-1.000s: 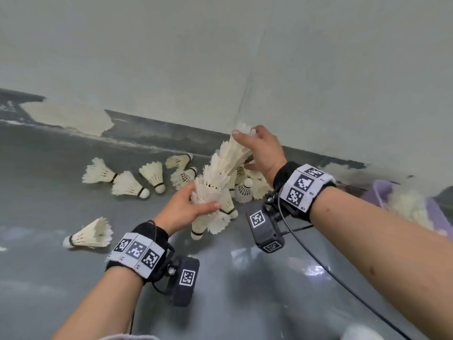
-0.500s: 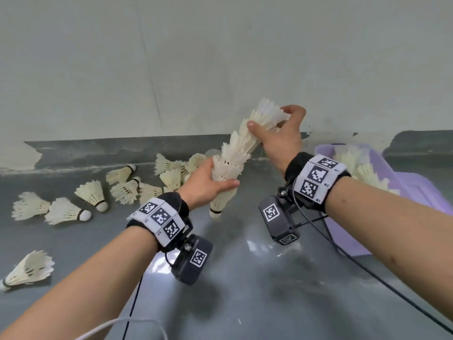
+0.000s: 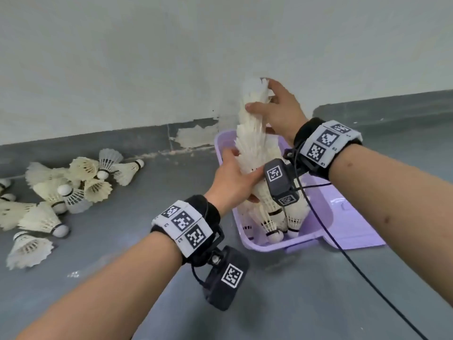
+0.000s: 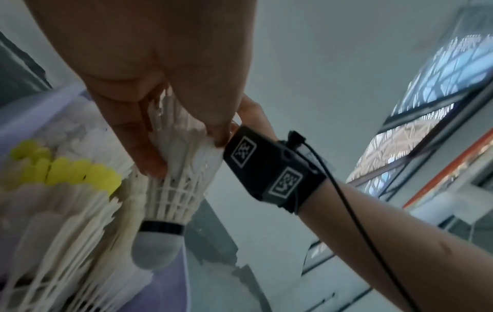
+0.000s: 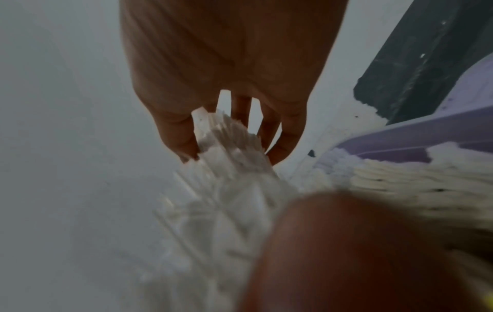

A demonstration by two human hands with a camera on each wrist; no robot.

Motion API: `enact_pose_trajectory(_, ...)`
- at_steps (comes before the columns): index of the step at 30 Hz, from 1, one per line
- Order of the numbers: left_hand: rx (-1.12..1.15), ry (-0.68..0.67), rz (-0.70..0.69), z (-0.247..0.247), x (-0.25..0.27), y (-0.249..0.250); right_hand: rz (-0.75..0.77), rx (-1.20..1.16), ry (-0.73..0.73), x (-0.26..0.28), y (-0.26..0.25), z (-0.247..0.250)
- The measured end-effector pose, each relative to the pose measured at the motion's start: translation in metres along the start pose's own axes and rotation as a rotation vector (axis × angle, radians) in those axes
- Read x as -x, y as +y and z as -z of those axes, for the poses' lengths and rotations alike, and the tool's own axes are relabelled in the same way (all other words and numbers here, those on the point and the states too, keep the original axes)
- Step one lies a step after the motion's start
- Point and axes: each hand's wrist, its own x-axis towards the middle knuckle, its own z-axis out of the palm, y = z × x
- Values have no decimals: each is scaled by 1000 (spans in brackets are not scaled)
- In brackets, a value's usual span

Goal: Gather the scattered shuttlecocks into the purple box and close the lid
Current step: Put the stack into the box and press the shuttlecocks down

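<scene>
A tall nested stack of white feather shuttlecocks [image 3: 255, 143] stands nearly upright over the open purple plastic box [image 3: 316, 238], its cork end pointing down among the shuttlecocks already inside. The left hand [image 3: 234, 179] wraps around the lower part of the stack, thumb on the near side and fingers curled behind; in the left wrist view its fingertips [image 4: 149, 156] press into the feathers just above a black-banded white cork [image 4: 156, 249]. The right hand [image 3: 278, 106] clasps the top of the stack, thumb across the front and fingers over the uppermost feathers, well above the left hand. The box sits on the grey floor [image 3: 306, 295] close to the pale wall [image 3: 171, 57], with its flat purple lid [image 3: 355, 231] lying open to the right, touching the box. To the left, well apart from the box, a loose pile of white feather shuttlecocks [image 3: 73, 187] lies on the floor. One yellow-edged shuttlecock [image 4: 77, 173] shows inside the box in the left wrist view.
</scene>
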Motion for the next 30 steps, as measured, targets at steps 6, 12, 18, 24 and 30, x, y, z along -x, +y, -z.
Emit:
enact_pose_trajectory(6,-135,-83,103,-34,-7,-17,-25,235,-124,-3,59,9)
enact_pose_trajectory(12,-473,-36,-19,-61,-24,-34,17,481,-229,-2,81,30)
enact_pose_trajectory(18,-1092,71,-260,-59,-31,-54,49,429,-210,1,118,16)
enact_pose_trajectory(24,-1196,-72,-161,-59,-42,-61,-12,690,-189,-3,134,6)
enact_pose_trajectory(30,-1279,-121,-106,-57,-46,-60,-77,825,-317,-10,132,-7)
